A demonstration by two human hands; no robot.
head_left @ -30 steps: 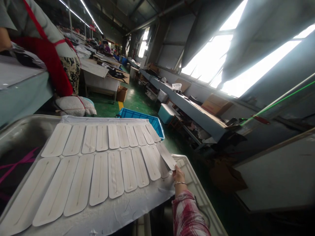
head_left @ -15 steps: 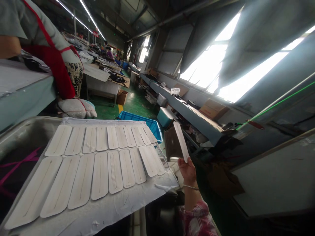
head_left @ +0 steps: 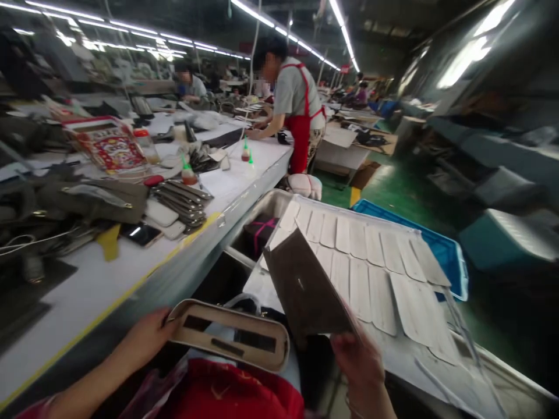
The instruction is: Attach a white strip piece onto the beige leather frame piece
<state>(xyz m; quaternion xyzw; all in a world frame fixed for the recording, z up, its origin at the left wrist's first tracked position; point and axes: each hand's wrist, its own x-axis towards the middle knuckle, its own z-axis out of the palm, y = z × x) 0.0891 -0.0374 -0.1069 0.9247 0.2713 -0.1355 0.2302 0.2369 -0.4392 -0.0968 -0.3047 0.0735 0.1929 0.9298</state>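
My left hand [head_left: 146, 337] grips the left end of a long beige template [head_left: 231, 334] with dark rectangular slots, held flat over my lap. My right hand [head_left: 360, 364] holds a long flat piece [head_left: 303, 288] by its lower end, tilted up with its dark brown face toward me, just right of the template. Behind it, a white sheet [head_left: 410, 355] on a tray carries rows of several white oblong pieces [head_left: 371, 262].
A long white worktable [head_left: 100, 279] on my left holds bags, stacked dark pieces [head_left: 181, 198], a phone and glue bottles. A person in a red apron [head_left: 297, 110] works at its far end. A blue crate [head_left: 445, 250] sits on the green floor beyond the tray.
My view has swung left from the window side to the worktable. My right hand brought the lifted piece across toward me, and my left hand with the beige template has come into view.
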